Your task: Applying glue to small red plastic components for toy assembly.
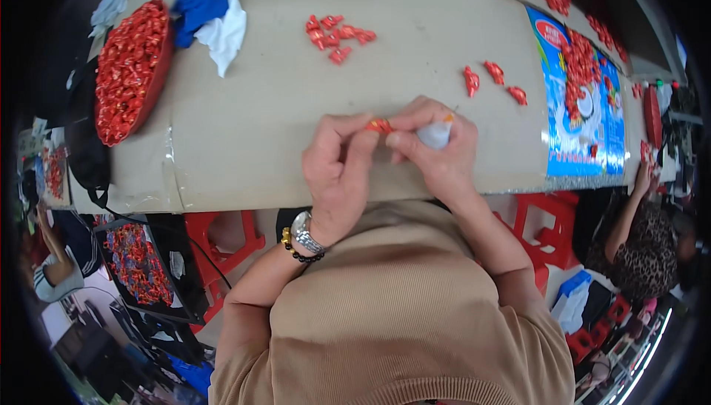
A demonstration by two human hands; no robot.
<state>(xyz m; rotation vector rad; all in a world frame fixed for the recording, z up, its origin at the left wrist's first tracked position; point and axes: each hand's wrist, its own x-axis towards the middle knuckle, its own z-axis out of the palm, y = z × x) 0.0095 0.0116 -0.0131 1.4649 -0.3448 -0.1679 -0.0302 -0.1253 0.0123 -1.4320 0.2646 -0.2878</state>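
Note:
Above the table's near edge, my left hand (pixel 337 164) pinches a small shiny red-and-gold piece (pixel 380 126) between thumb and fingertips. The thumb and forefinger of my right hand (pixel 448 157) close on the same piece from the other side. A small whitish bottle (pixel 435 135) with an orange tip and a thin needle is tucked in my right palm, held by the curled fingers. Farther off lies a loose cluster of similar red pieces (pixel 341 33). To the right, three more red pieces (pixel 495 72) lie apart from each other. The exact kind of piece is too small to tell.
A red oval basket (pixel 164 49) heaped with red pieces stands at the left, beside blue and white cloths (pixel 222 31). More pieces lie on a blue printed sheet (pixel 555 120) at the right. Red stools (pixel 544 231) stand below; a co-worker's arm (pixel 626 216) shows far right.

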